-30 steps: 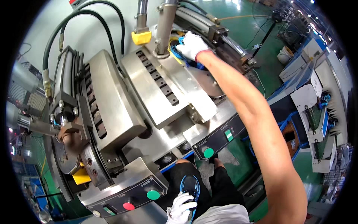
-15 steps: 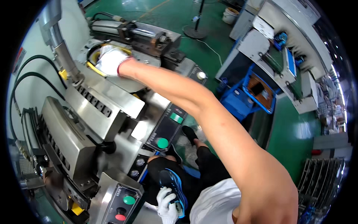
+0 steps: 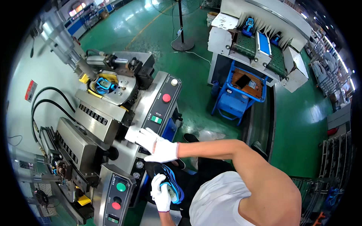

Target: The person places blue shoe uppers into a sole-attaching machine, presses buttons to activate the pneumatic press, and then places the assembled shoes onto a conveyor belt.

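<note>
My left hand (image 3: 161,194), in a white knit glove, grips a black shoe with blue trim (image 3: 171,182) by its side, low in front of my body. Just above that shoe is my right hand (image 3: 160,147), also gloved in white. Its fingers stretch toward the machine's metal edge, and nothing shows in it. Farther off, a bright blue and dark piece, looking like a shoe (image 3: 104,86), sits inside a yellow-edged holder (image 3: 110,76) on the machine, beneath a slanted metal cylinder (image 3: 86,68).
Control panels with green and red buttons, one far (image 3: 160,101) and one near (image 3: 116,192), flank the machine's steel housings (image 3: 77,145). A blue cart (image 3: 233,101) stands to the right, before a conveyor unit (image 3: 264,47) carrying shoes. A fan stand (image 3: 182,45) is farther back.
My right hand has drawn back from the yellow-edged holder toward my body, uncovering the blue piece there. The view has shifted. My left hand still holds the shoe.
</note>
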{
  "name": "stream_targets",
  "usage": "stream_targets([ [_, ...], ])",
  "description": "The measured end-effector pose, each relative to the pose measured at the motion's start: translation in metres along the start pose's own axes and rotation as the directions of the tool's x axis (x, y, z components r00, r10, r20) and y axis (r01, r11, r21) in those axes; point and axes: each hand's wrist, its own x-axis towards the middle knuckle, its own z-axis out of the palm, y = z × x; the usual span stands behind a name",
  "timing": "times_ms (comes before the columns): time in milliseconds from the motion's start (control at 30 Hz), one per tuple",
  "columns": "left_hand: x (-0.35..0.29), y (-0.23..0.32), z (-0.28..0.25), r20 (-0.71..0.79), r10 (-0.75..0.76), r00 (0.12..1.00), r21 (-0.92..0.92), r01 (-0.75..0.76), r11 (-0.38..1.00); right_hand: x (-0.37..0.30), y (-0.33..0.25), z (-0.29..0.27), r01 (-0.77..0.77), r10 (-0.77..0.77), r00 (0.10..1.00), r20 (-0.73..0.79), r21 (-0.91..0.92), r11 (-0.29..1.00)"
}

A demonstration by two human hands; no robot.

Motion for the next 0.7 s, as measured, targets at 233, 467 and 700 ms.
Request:
stream_targets([
  [233, 0.055, 0.094, 0.064, -0.061, 0.208, 0.976, -0.112, -0.213, 0.971, -0.213, -0.084, -0.087, -0.449, 0.432, 0.892, 0.137, 0.139, 0.883],
  [467, 0.078, 0.282, 0.225, 0.004, 0.844, 0.536, -0.442, -0.757, 0.482, -0.278, -0.074, -0.178, -0.613, 0.486, 0.537, -0.689, 0.077, 0.786],
  [700, 0.065, 0.246, 0.229, 0.35, 0.889, 0.296, -0.385, -0.819, 0.425, -0.271, 0.084, -0.391, -0.542, 0.296, -0.029, -0.955, 0.264, 0.798],
])
